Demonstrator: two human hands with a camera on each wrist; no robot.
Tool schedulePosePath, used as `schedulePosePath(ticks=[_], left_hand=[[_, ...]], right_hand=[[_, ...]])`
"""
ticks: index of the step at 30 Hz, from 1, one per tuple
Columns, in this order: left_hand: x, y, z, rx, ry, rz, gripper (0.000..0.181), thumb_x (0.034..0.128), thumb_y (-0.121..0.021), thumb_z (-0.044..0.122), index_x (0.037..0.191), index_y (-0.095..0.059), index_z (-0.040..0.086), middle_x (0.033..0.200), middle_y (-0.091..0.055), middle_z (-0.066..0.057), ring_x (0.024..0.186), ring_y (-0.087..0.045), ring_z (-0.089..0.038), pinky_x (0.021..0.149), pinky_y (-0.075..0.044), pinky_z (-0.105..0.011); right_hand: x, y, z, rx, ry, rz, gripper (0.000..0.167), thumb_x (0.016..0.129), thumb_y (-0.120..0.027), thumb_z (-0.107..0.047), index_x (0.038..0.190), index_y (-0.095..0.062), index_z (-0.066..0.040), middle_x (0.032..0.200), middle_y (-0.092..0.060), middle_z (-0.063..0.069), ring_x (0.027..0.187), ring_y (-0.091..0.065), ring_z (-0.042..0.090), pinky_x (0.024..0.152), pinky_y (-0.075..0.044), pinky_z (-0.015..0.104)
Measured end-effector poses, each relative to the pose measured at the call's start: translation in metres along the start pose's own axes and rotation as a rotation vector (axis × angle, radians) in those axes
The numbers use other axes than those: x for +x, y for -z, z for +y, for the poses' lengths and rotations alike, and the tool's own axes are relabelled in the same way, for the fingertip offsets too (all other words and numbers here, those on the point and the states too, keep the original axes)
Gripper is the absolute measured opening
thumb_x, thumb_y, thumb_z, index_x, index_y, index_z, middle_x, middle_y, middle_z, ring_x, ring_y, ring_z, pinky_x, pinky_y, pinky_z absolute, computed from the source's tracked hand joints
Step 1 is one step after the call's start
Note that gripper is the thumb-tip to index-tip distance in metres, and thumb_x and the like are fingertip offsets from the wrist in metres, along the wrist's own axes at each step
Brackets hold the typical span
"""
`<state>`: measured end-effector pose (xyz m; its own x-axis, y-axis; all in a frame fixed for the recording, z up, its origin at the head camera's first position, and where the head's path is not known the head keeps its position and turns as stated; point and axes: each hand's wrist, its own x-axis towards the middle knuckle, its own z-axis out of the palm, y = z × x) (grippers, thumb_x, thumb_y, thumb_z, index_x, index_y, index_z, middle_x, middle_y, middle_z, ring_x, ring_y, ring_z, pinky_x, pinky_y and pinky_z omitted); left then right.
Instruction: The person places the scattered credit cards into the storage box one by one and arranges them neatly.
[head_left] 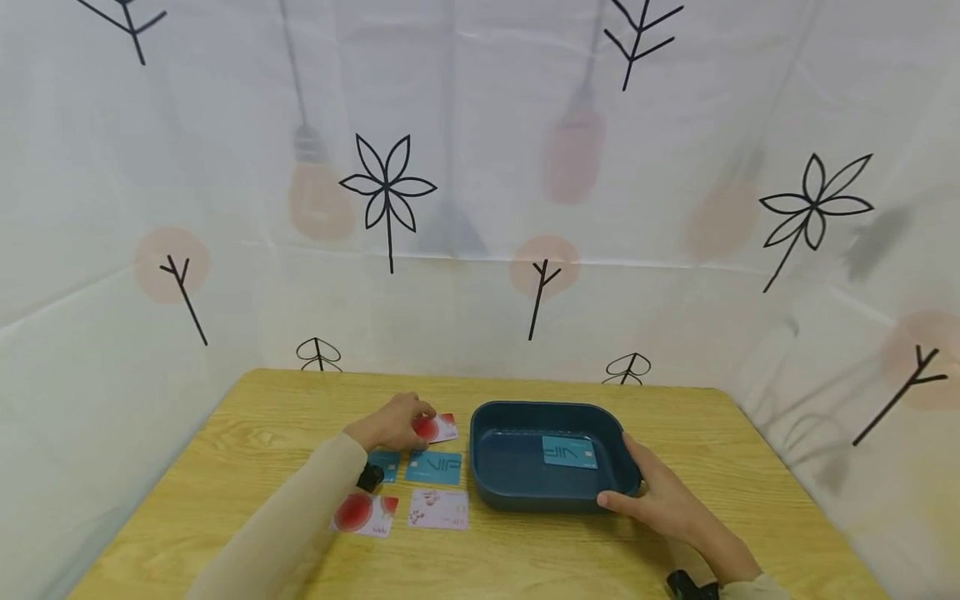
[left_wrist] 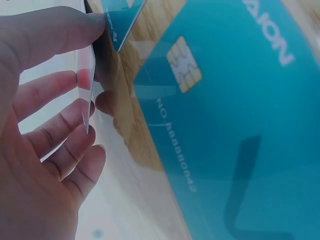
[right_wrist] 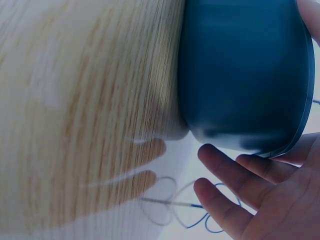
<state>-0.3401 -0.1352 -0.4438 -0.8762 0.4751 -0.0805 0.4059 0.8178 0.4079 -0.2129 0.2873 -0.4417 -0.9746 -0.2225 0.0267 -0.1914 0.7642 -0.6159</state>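
My left hand (head_left: 393, 423) pinches a white card with a red circle (head_left: 444, 428) between thumb and fingers, left of a dark blue rectangular tray (head_left: 517, 502). In the left wrist view the held card (left_wrist: 86, 102) appears nearly edge-on. Close below that hand lie a teal chip card (head_left: 435, 469) and another teal card (head_left: 386, 463), partly hidden by the wrist. My right hand (head_left: 663, 496) holds the tray's right end, thumb at the near corner and fingers along the side. Inside the tray rests one teal card (head_left: 570, 452).
Nearer on the wooden table (head_left: 525, 558) lie a pale card with a floral print (head_left: 438, 510) and a white card with a red circle (head_left: 356, 512). A patterned white curtain (head_left: 480, 317) hangs behind the table and along both sides.
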Motion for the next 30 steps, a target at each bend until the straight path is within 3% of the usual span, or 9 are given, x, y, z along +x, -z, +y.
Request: schedulePosePath(ticks=[14, 22, 30], left_hand=[[-0.010, 0.002, -0.003, -0.002, -0.028, 0.069, 0.051, 0.0781, -0.078, 0.027, 0.124, -0.061, 0.015, 0.110, -0.051, -0.004, 0.101, -0.045, -0.021, 0.090, -0.043, -0.039], [-0.015, 0.004, 0.004, -0.002, -0.082, 0.095, 0.051, 0.0792, -0.076, 0.028, 0.126, -0.060, 0.015, 0.111, -0.051, -0.003, 0.102, -0.045, -0.020, 0.088, -0.044, -0.039], [-0.021, 0.017, 0.015, -0.049, -0.114, 0.158, 0.051, 0.0773, -0.078, 0.022, 0.124, -0.060, 0.014, 0.109, -0.052, -0.003, 0.101, -0.047, -0.020, 0.086, -0.046, -0.037]], right_hand=[[0.001, -0.001, 0.001, -0.007, 0.005, 0.003, 0.104, 0.083, -0.069, -0.049, 0.151, -0.009, 0.003, 0.153, -0.014, 0.029, 0.136, -0.018, 0.051, 0.097, -0.027, 0.068], [0.000, 0.000, 0.003, -0.018, 0.001, 0.002, 0.105, 0.083, -0.069, -0.049, 0.151, -0.009, 0.004, 0.152, -0.014, 0.030, 0.135, -0.018, 0.052, 0.097, -0.028, 0.068], [0.001, 0.000, 0.002, -0.023, 0.012, 0.008, 0.104, 0.083, -0.069, -0.049, 0.151, -0.010, 0.004, 0.152, -0.015, 0.030, 0.135, -0.019, 0.052, 0.097, -0.028, 0.068]])
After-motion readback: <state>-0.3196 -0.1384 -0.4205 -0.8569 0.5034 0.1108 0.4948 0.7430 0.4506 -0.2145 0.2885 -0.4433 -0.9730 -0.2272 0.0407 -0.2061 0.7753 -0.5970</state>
